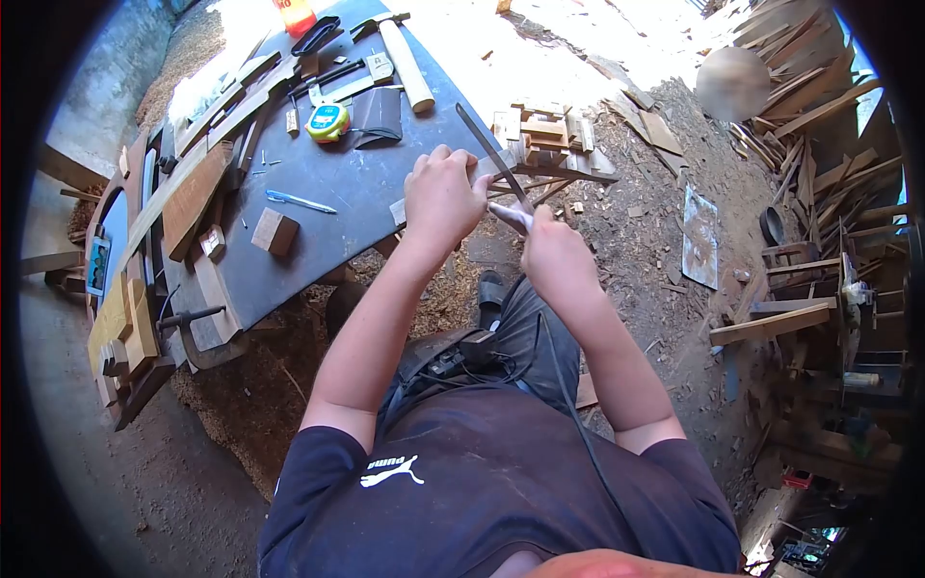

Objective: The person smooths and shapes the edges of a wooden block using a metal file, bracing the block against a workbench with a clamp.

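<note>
My right hand (pixel 561 255) is closed around the grip end of a long, narrow, dark metal file (pixel 488 144), whose blade points up and away over the table edge. Something white (pixel 513 216) shows beside the grip. My left hand (pixel 445 193) is at the edge of the dark table (pixel 337 246), its fingers curled and its thumb close to the blade. What lies under those fingers is mostly hidden. Left of it on the tabletop are a blue pen (pixel 301 200), a wooden block (pixel 276 231) and a yellow-green tape measure (pixel 328 121).
A hammer (pixel 406 65), dark sheet (pixel 377 116) and metal square (pixel 349 89) lie at the back. Wooden boards (pixel 198 197) and a clamp (pixel 193 332) line the left side. Small wood pieces (pixel 547 133) are stacked beyond my hands. Scrap wood (pixel 814 87) is piled at right.
</note>
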`<state>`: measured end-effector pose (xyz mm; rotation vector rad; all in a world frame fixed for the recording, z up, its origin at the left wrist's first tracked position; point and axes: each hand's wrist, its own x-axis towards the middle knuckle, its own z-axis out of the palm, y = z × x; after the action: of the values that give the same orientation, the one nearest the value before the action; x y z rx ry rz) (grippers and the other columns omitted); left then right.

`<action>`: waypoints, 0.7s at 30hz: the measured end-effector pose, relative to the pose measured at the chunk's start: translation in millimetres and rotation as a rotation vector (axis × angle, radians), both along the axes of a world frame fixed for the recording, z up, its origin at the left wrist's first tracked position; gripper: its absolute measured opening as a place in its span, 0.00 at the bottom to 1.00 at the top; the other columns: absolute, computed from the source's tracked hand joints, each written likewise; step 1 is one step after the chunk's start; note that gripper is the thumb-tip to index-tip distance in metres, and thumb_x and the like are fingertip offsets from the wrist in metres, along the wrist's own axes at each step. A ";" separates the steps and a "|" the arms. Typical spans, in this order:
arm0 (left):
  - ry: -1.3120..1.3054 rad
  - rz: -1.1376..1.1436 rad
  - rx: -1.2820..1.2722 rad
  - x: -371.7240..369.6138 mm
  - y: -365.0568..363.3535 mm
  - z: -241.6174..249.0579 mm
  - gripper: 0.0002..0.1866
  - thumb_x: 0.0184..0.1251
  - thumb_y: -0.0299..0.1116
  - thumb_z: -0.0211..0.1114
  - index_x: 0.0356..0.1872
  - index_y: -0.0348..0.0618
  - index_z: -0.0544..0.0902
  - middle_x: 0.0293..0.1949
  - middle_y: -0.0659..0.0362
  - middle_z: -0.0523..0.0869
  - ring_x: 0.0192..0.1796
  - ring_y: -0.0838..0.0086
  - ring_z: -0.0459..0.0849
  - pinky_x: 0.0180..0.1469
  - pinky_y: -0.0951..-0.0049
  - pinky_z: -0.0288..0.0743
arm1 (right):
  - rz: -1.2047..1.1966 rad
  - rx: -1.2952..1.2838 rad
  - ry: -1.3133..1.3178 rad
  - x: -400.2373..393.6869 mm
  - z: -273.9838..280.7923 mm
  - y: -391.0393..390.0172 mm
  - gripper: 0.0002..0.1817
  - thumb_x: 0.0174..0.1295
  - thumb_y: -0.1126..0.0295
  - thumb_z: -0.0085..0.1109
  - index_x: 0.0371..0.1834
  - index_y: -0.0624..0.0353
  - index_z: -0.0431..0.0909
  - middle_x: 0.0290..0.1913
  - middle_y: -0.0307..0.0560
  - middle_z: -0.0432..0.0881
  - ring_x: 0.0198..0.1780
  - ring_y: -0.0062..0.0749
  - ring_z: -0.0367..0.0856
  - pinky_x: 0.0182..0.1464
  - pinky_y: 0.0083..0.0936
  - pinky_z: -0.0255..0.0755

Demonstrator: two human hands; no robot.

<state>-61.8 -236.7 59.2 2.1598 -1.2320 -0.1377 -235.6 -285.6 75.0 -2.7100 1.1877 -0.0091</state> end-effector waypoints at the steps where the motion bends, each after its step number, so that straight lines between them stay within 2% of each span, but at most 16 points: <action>1: -0.004 -0.002 -0.002 -0.3 -0.1 -0.3 0.15 0.63 0.41 0.72 0.45 0.43 0.89 0.46 0.52 0.87 0.53 0.56 0.84 0.56 0.56 0.77 | -0.001 0.002 -0.010 5.5 -1.8 -1.0 0.07 0.69 0.73 0.51 0.42 0.68 0.71 0.30 0.65 0.86 0.35 0.58 0.90 0.36 0.47 0.84; 3: -0.011 0.003 -0.005 -0.4 -0.3 -1.3 0.14 0.63 0.41 0.72 0.44 0.43 0.89 0.46 0.52 0.86 0.52 0.56 0.84 0.56 0.56 0.77 | 0.005 0.006 -0.027 13.8 -4.1 -1.8 0.09 0.69 0.73 0.52 0.42 0.70 0.70 0.30 0.68 0.85 0.35 0.63 0.88 0.36 0.51 0.83; 6: -0.022 0.009 -0.026 -0.6 0.3 -3.5 0.14 0.63 0.41 0.72 0.43 0.43 0.89 0.45 0.52 0.86 0.52 0.56 0.84 0.55 0.56 0.77 | 0.024 0.005 0.021 2.7 1.5 10.4 0.09 0.69 0.73 0.51 0.44 0.70 0.70 0.29 0.64 0.86 0.35 0.56 0.91 0.36 0.44 0.85; 9: -0.044 0.007 -0.038 -0.2 1.1 -3.6 0.16 0.63 0.40 0.73 0.45 0.40 0.88 0.45 0.51 0.86 0.50 0.55 0.84 0.57 0.59 0.77 | -0.029 0.116 0.083 -17.5 4.7 18.6 0.11 0.68 0.74 0.51 0.49 0.70 0.69 0.33 0.65 0.86 0.37 0.58 0.90 0.39 0.46 0.84; 12: -0.186 0.050 -0.165 -10.2 7.8 4.9 0.18 0.63 0.41 0.73 0.47 0.39 0.87 0.47 0.50 0.85 0.48 0.56 0.84 0.57 0.58 0.76 | -0.008 0.175 -0.255 -36.6 12.2 21.1 0.17 0.67 0.73 0.53 0.57 0.68 0.68 0.42 0.68 0.85 0.44 0.63 0.87 0.47 0.48 0.82; 15: -0.089 -0.037 -0.362 -37.6 31.1 21.7 0.23 0.67 0.44 0.71 0.55 0.38 0.83 0.49 0.50 0.84 0.48 0.60 0.84 0.54 0.59 0.78 | 0.001 0.256 -0.500 -46.2 27.3 25.6 0.26 0.64 0.72 0.58 0.64 0.66 0.66 0.51 0.69 0.81 0.52 0.67 0.82 0.55 0.50 0.77; 18: 0.771 -0.201 -0.294 -65.9 53.1 38.0 0.29 0.71 0.50 0.69 0.60 0.34 0.79 0.48 0.47 0.83 0.55 0.58 0.83 0.54 0.60 0.78 | 0.073 0.253 -0.659 -43.0 39.1 35.5 0.30 0.61 0.70 0.61 0.66 0.67 0.64 0.53 0.69 0.79 0.56 0.67 0.80 0.58 0.50 0.74; 19: 0.782 -0.239 -0.320 -67.9 52.1 15.5 0.28 0.75 0.48 0.67 0.62 0.34 0.79 0.50 0.49 0.84 0.55 0.64 0.85 0.51 0.65 0.80 | 0.099 0.267 -0.679 -42.2 38.5 38.5 0.29 0.63 0.67 0.62 0.65 0.67 0.64 0.53 0.68 0.79 0.56 0.63 0.81 0.58 0.46 0.75; 21: 0.993 -0.251 -0.329 -66.7 53.1 17.0 0.25 0.76 0.44 0.66 0.63 0.36 0.79 0.51 0.50 0.84 0.52 0.68 0.86 0.49 0.70 0.81 | 0.140 0.419 -0.696 -43.0 34.3 36.9 0.29 0.65 0.64 0.62 0.65 0.66 0.65 0.52 0.67 0.80 0.55 0.60 0.82 0.56 0.44 0.75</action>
<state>-128.5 -183.7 76.2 1.3225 -0.8233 -0.9166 -278.5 -248.7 109.3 -2.1281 0.6914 -0.5650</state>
